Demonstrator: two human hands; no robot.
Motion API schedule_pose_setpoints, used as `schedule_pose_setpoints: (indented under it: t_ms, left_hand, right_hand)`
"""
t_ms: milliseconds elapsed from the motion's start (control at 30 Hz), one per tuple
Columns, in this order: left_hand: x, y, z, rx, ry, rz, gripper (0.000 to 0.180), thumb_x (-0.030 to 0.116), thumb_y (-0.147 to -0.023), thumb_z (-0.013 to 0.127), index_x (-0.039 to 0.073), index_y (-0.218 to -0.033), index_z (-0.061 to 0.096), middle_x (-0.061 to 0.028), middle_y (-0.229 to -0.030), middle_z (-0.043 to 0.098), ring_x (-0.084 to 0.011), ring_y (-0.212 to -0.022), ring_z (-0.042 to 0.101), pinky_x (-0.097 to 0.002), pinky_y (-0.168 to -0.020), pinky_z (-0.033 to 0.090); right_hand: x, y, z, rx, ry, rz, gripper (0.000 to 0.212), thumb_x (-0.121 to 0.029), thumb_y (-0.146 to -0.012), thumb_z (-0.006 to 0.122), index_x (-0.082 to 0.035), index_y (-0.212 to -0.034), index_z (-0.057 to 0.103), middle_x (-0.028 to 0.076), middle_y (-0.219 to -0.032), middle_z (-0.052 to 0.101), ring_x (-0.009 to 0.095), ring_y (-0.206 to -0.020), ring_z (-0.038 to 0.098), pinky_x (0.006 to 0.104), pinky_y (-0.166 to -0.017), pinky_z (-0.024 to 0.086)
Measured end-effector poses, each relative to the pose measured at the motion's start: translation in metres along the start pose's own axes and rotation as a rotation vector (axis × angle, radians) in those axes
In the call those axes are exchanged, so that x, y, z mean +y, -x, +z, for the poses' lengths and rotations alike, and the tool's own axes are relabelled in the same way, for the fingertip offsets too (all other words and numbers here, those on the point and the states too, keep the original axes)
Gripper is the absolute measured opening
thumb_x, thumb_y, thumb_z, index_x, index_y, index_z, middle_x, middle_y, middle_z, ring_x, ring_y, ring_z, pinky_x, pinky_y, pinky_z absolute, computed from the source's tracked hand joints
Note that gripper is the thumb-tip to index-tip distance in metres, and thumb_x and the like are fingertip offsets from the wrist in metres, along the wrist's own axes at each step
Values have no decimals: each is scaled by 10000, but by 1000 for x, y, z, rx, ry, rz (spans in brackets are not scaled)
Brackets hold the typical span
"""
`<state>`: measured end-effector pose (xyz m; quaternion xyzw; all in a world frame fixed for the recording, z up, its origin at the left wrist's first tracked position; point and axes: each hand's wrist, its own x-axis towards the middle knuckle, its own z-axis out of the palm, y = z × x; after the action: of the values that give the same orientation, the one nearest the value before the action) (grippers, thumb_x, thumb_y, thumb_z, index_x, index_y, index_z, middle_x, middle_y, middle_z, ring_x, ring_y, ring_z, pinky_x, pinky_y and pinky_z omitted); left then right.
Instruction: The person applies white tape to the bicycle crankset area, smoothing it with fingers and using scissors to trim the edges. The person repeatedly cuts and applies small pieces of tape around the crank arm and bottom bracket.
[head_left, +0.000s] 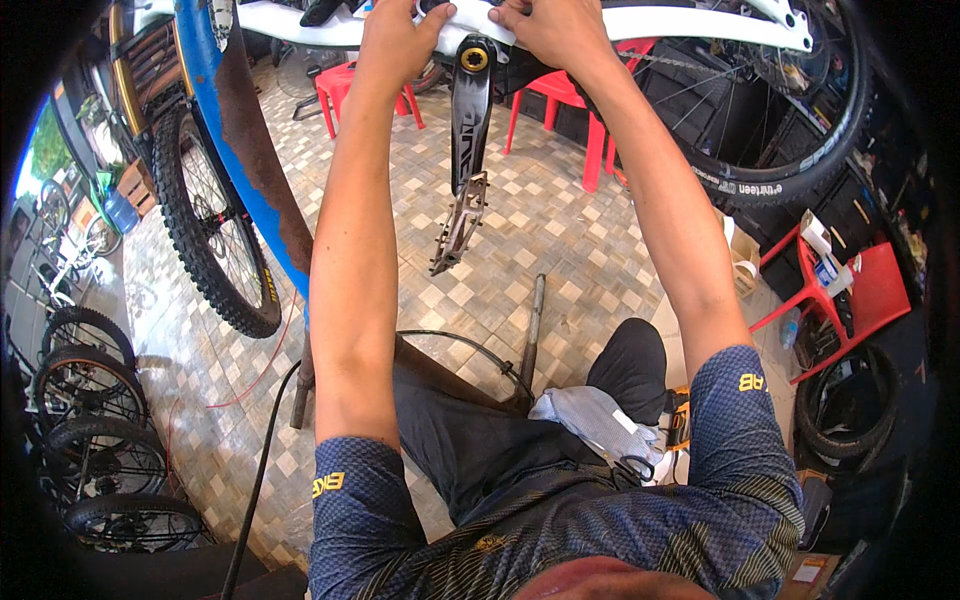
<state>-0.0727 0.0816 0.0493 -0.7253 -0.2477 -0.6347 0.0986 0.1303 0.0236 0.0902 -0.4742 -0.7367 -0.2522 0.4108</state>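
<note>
White tubular bicycle frame (pixel 470 22) is overlapped near mid-length by left hand (pixel 402 32) and right hand (pixel 556 30); finger closure cannot be told. Below frame, beige-brown tiled floor (pixel 590 245) is seen; red plastic stool (pixel 339 82) is placed beyond.

Floor (pixel 570 225) laid in cream, tan and grey tile; at far left, a row of bicycle wheels (pixel 88 352), with a blue water jug (pixel 121 214) and a wooden crate (pixel 136 188) near each other farther back. At right, a red chair (pixel 880 292) bearing assorted small items, a clear bottle (pixel 789 328) by its legs, and a loose black tyre (pixel 835 447) nearby. Red stool (pixel 338 84) upright, upper left of centre.
</note>
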Motion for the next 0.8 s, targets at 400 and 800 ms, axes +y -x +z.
schedule_pose_setpoints:
  t_ms: [400, 800]
  left_hand:
    - [4, 0, 0, 8, 16, -70, 252, 61, -927, 664, 28, -1176, 678, -179, -1063, 678, -332, -975, 657, -404, -851, 525]
    - [3, 0, 3, 39, -21, -4, 256, 79, -903, 683, 28, -1154, 682, -181, -1027, 670, -343, -964, 644, -414, -865, 509]
  right_hand:
    - [5, -4, -2, -54, -49, -20, 207, -305, -844, 775, -108, -779, 785, 190, -885, 686, 378, -922, 616, 497, -827, 483]
    - [5, -1, 4, 31, -5, -34, 215, -308, -839, 781, -99, -789, 786, 201, -902, 673, 383, -957, 602, 497, -847, 470]
